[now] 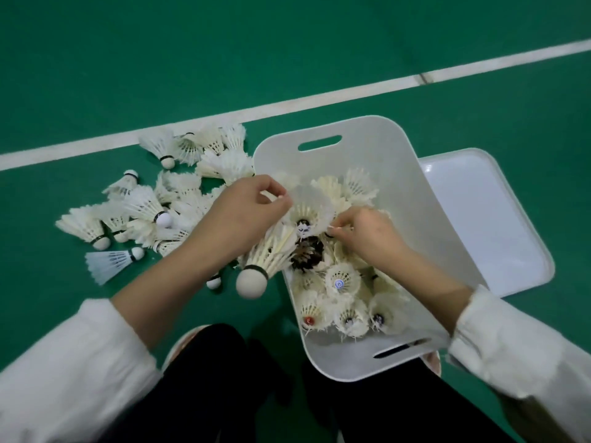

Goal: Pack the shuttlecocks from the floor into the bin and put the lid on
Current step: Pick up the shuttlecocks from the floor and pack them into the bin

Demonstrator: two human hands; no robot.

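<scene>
A white bin (367, 145) with slot handles stands on the green floor, partly filled with several shuttlecocks (343, 282). Its white lid (499, 225) lies flat on the floor to the right of it. A pile of white feather shuttlecocks (144, 212) lies on the floor left of the bin. My left hand (243, 212) hovers at the bin's left rim, pinching the feather edge of a shuttlecock (308, 207) and also clamping another shuttlecock (262, 266) whose cork points down. My right hand (367, 235) is inside the bin, fingers pinched on the same feathered shuttlecock's other side.
A white court line (319, 100) crosses the floor behind the pile and the bin. My knees in black trousers (256, 394) are at the bottom, close to the bin's near wall. Open green floor lies beyond the line.
</scene>
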